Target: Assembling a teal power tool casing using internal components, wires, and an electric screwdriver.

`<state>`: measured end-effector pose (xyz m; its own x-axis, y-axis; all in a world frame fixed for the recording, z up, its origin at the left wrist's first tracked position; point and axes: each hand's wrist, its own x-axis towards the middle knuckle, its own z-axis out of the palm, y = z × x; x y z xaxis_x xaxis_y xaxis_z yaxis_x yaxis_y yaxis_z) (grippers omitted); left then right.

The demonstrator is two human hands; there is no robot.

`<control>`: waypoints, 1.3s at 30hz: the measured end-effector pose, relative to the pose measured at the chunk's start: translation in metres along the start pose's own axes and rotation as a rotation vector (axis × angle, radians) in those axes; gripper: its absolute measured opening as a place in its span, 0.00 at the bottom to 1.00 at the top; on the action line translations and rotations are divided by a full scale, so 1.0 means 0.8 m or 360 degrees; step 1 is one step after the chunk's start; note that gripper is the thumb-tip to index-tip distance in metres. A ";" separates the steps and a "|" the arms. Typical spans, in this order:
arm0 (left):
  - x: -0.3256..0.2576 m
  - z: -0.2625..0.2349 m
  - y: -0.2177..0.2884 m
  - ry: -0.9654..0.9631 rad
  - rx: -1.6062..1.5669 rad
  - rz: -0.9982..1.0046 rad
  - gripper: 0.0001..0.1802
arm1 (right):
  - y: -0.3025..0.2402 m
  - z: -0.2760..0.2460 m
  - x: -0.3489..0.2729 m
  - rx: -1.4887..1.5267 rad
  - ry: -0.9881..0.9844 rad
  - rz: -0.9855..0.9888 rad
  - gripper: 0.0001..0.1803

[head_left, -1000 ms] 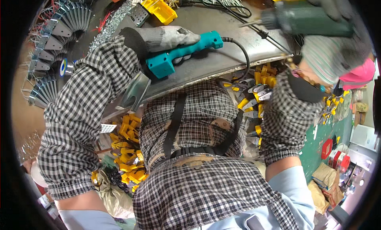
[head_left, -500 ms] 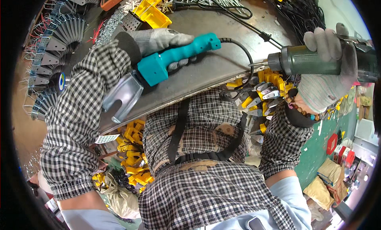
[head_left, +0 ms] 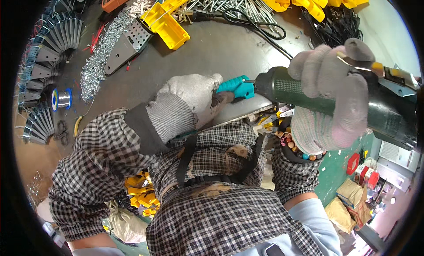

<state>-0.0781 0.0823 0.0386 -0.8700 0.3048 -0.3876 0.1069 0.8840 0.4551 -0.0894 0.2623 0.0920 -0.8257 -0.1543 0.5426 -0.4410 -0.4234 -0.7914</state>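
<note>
My left hand (head_left: 187, 95), in a grey glove, closes round a teal handle (head_left: 242, 88) just above the table's near edge. The hand hides most of the handle, and its metal fork end is out of sight. My gloved right hand (head_left: 333, 75) wraps round a dark green electric screwdriver (head_left: 280, 86), held nearly level. Its bit (head_left: 249, 81) points left and meets the end of the teal handle; whether it sits in a screw there is too small to tell. A metal piece with a yellowish part (head_left: 393, 73) shows beside the right hand.
On the metal table (head_left: 198, 53) lie an open yellow casing (head_left: 172, 33), a perforated metal plate (head_left: 128, 46), heaped screws (head_left: 95, 70), a solder wire spool (head_left: 62, 99) and scissors (head_left: 61, 132). Black cable (head_left: 260, 28) loops at the back, near more yellow casings (head_left: 309, 2).
The teal handle has turned and its fork has gone from sight. My right hand brought the screwdriver leftward, its bit now at the handle's end. The view has shifted somewhat.
</note>
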 end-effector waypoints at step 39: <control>-0.009 -0.005 -0.002 -0.0041 -0.0136 0.0216 0.20 | -0.030 -0.035 0.051 0.0020 -0.0323 -0.0273 0.12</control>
<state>-0.0738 0.0774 0.0442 -0.8377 0.4294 -0.3376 0.1803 0.8009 0.5710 -0.1224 0.2917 0.1255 -0.6510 -0.2547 0.7151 -0.5632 -0.4696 -0.6799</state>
